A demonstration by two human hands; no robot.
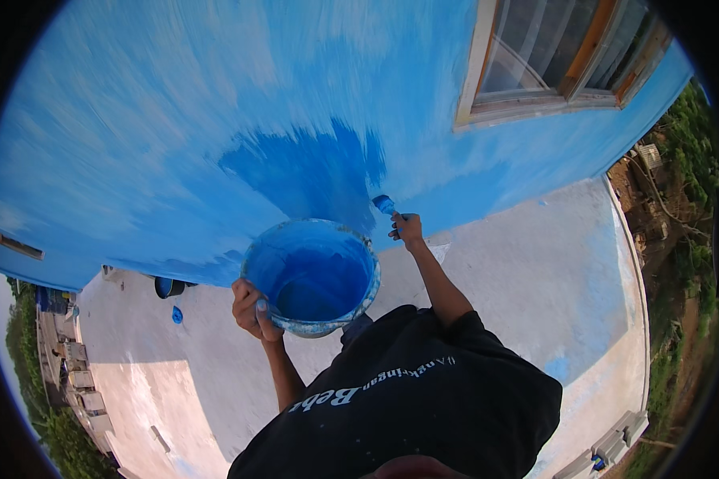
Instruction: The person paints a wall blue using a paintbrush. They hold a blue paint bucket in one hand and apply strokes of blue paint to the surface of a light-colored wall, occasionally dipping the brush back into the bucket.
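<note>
My left hand point(253, 308) grips the rim of a paint-smeared bucket point(311, 275), thumb over the edge and fingers outside. Blue paint point(314, 299) lies in its bottom and coats the inner wall. To the right of the bucket, my right hand point(406, 230) is closed around a paintbrush point(384, 204) whose bristles are loaded with blue. The bristles are close to the wall point(431, 149); whether they touch it I cannot tell. A darker blue patch point(311, 170) with ragged brush edges spreads over the streaky lighter blue in front of me.
A wood-framed window point(551, 66) is set in the wall at upper right. On the concrete floor point(515, 269) at left stand a dark bucket point(168, 287) and a small blue item point(177, 314). Concrete blocks point(611, 443) line the lower right edge; vegetation lies beyond.
</note>
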